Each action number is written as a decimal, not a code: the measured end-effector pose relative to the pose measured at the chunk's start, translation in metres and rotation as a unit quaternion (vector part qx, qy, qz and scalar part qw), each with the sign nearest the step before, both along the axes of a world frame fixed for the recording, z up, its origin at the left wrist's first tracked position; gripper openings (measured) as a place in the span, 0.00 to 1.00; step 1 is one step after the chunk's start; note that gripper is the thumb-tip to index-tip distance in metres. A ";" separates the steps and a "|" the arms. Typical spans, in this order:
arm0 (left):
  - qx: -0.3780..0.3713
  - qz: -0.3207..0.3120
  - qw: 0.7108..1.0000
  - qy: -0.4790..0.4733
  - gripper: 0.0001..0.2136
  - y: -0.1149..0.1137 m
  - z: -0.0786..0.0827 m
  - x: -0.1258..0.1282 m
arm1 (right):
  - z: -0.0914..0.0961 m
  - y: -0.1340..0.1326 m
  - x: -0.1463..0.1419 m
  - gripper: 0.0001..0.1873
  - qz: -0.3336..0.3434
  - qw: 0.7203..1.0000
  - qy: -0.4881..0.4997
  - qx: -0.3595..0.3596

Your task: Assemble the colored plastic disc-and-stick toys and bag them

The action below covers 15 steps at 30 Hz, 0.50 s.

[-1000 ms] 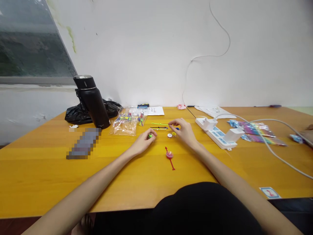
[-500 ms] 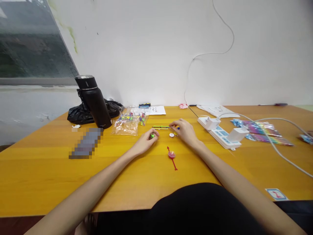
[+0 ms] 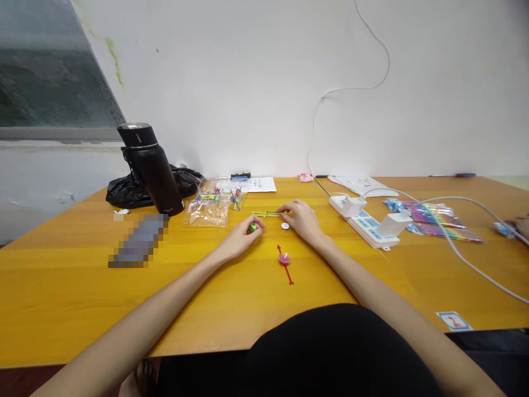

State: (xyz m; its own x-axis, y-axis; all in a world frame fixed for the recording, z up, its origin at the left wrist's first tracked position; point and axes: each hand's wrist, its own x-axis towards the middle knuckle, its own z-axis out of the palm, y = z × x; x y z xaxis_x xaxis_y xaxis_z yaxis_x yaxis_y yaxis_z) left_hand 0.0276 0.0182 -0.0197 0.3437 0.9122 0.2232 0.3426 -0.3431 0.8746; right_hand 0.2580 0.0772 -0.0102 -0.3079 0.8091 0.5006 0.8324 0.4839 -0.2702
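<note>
My left hand (image 3: 243, 236) rests on the wooden table, fingers curled around a small bright green plastic piece (image 3: 253, 227). My right hand (image 3: 301, 220) is lowered to the table, its fingertips drawn together at the right end of several thin green and dark sticks (image 3: 265, 213). What sits under those fingers is hidden. Just below the right fingertips lies a small white disc (image 3: 285, 226). Nearer to me is a red double-headed arrow with a pinkish round spinning top (image 3: 284, 258) on its middle.
A clear bag of colourful plastic parts (image 3: 209, 209) lies left of my hands, by a black bottle (image 3: 151, 171) and a pixelated flat object (image 3: 140, 240). Rightward are a power strip (image 3: 366, 223) with cables and shiny rainbow packets (image 3: 442, 220). A blurred hand (image 3: 523, 226) shows at the right edge.
The whole view has shifted slightly, so everything sits a little further left. My right fingers now cover the small blue and yellow bits seen near them before. The left hand keeps its green piece.
</note>
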 end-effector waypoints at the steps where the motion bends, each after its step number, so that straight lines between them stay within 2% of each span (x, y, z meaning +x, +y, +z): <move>1: 0.000 0.000 1.000 -0.001 0.06 0.000 -0.001 0.000 | 0.000 0.000 0.000 0.07 0.004 1.000 0.002 0.002; 15: 0.028 -0.006 0.999 -0.024 0.10 0.008 -0.012 -0.003 | -0.004 0.001 -0.002 0.08 -0.017 0.999 0.041 0.026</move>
State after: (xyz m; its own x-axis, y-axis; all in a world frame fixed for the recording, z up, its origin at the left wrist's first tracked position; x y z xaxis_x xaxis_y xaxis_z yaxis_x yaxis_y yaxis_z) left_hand 0.0242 0.0261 -0.0314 0.3412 0.8940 0.2904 0.2960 -0.3954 0.8695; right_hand 0.2563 0.0785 -0.0144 -0.2366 0.7904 0.5651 0.8247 0.4708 -0.3133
